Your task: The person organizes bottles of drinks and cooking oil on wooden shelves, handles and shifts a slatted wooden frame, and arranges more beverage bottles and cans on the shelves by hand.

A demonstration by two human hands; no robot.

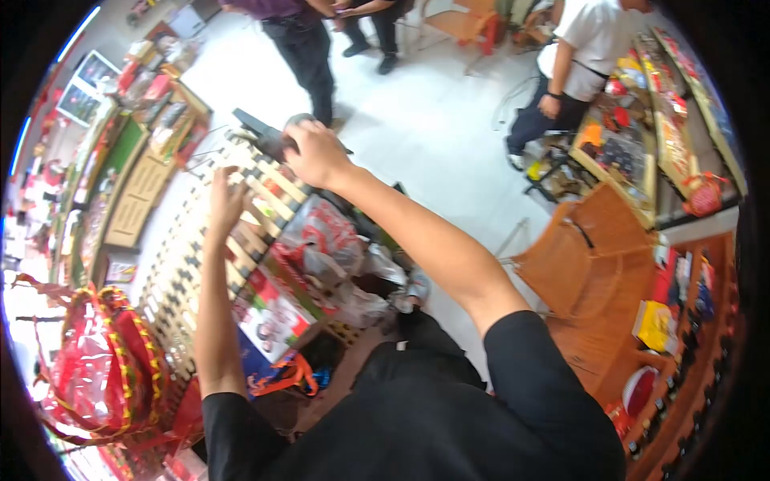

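Note:
My right hand (319,157) is closed around a dark grey object (269,138) with a long flat part that points to the upper left; motion blur hides its exact kind. It is at the far end of a slatted wooden frame (180,248), whose pale slats are joined by black pieces. Over the same slats is my left hand (228,200), fingers apart and nothing visible in it. Whether it touches the wood, I cannot tell.
Plastic bags (329,240) and a printed box (273,321) lie beside the slats. A red basket-like bundle (100,361) stands at left, an orange-brown wooden chair (589,256) at right. Several people stand or sit beyond, one in a white shirt (589,40). Goods-filled shelves (132,200) line the side.

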